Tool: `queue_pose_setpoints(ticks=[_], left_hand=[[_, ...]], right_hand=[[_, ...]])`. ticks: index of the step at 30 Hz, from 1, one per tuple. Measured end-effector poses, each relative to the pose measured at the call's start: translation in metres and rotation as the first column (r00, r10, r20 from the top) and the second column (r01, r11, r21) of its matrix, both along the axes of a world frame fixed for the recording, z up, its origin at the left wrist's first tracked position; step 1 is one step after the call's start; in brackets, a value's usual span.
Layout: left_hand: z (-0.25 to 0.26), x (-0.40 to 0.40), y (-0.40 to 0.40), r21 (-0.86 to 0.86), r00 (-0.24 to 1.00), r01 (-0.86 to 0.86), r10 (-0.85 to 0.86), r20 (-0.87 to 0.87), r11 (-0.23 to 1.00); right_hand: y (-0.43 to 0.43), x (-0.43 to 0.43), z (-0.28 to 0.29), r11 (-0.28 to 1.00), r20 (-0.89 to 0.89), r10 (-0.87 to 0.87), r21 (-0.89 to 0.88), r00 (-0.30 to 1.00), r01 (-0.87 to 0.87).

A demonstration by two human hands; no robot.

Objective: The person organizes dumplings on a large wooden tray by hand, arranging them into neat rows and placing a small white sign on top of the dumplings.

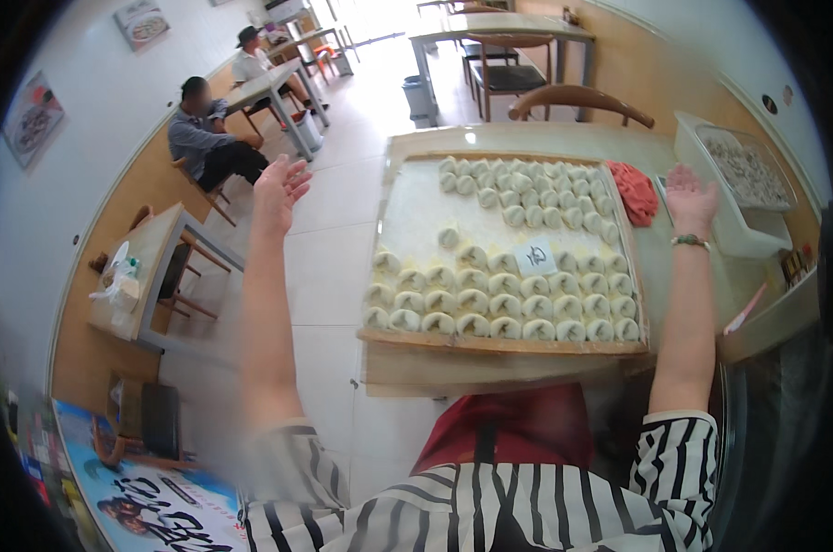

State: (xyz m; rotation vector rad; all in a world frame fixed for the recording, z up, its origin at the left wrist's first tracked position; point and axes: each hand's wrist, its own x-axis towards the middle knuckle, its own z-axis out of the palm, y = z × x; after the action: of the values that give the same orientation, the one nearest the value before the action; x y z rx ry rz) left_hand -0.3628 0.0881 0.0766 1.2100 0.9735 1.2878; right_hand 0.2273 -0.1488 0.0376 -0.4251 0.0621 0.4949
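Note:
My left hand (pixel 278 193) is held out over the aisle to the left of the table, fingers apart and nothing in it. On the other side, my right hand (pixel 692 200) is raised palm up between a crumpled red cloth (pixel 632 193) and a white plastic bin (pixel 706 181); it too is empty. Before me lies a wood-rimmed tray (pixel 506 343) dusted with flour. Rows of folded dumplings (pixel 472 302) fill its near part, and another group (pixel 537 183) sits at the far right. A small paper card (pixel 536 257) with handwriting rests among the near rows.
The bin holds a clear tray of greyish pieces (pixel 748 165) that I cannot identify. A wooden chair (pixel 582 100) stands behind the table. Two seated people (pixel 213 141) are at a table along the left wall. Plastic bags (pixel 120 283) lie on a nearer side table (pixel 171 231).

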Motion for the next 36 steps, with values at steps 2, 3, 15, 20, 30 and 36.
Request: queue_pose_setpoints(ticks=[2, 3, 15, 20, 30, 36], left_hand=[[-0.021, 0.005, 0.001, -0.047, 0.999, 0.023, -0.025, -0.027, 0.999], [-0.029, 0.012, 0.001, -0.062, 0.998, 0.03, -0.033, -0.051, 0.998], [-0.064, 0.136, 0.001, -0.088, 0.909, 0.398, -0.406, -0.095, 0.913], [-0.073, 0.153, 0.006, -0.187, 0.908, 0.364, -0.393, -0.147, 0.912], [-0.067, 0.173, -0.002, -0.329, 0.877, 0.181, -0.304, -0.373, 0.927], [-0.038, 0.265, -0.043, 0.151, 0.823, 0.443, -0.334, -0.46, 0.884]], right_hand=[[0.002, -0.002, -0.03, 0.996, -0.03, 0.013, -0.086, 0.999, -0.016], [0.004, -0.004, -0.039, 0.989, -0.059, 0.042, -0.139, 0.997, -0.05], [-0.003, 0.005, -0.08, 0.861, 0.085, -0.113, -0.489, 0.99, 0.14], [-0.004, 0.036, -0.13, 0.814, 0.137, -0.155, -0.543, 0.978, 0.205], [0.002, 0.038, -0.14, 0.745, 0.186, -0.206, -0.606, 0.961, 0.277], [0.005, 0.035, -0.142, 0.736, 0.252, -0.174, -0.609, 0.952, 0.296]])
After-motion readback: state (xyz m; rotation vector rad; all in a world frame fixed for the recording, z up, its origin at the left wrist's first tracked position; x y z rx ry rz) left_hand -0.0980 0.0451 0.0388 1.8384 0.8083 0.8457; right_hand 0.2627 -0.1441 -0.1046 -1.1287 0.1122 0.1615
